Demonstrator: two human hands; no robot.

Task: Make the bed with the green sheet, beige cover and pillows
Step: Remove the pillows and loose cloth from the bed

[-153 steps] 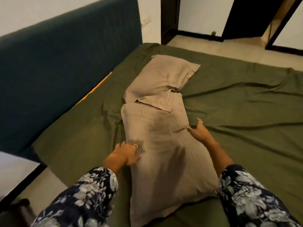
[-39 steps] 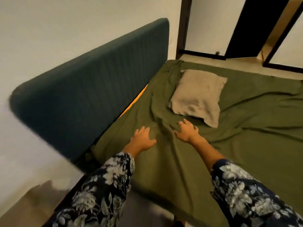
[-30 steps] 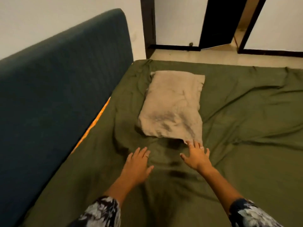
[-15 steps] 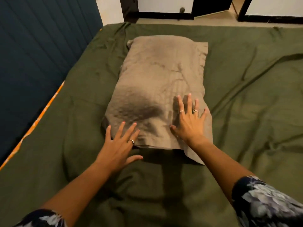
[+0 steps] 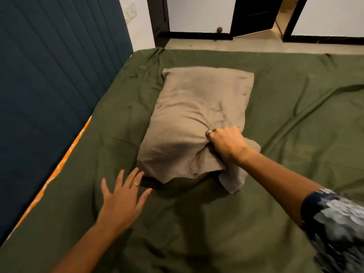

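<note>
Pillow (image 5: 197,123) lies on the green sheet (image 5: 197,223) near the bed's headboard edge; right hand (image 5: 226,143) fingers clamp its near corner, left hand (image 5: 123,201) fingers spread just beside it.

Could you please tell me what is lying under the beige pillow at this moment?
The beige pillow lies on the green sheet, which shows all round it. The right hand grips its near corner. Whatever the sheet covers beneath is hidden.

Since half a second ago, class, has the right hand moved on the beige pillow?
Yes. The right hand lay flat with fingers spread on the beige pillow; now it has curled into a grip, bunching the fabric near the pillow's near right corner.
</note>
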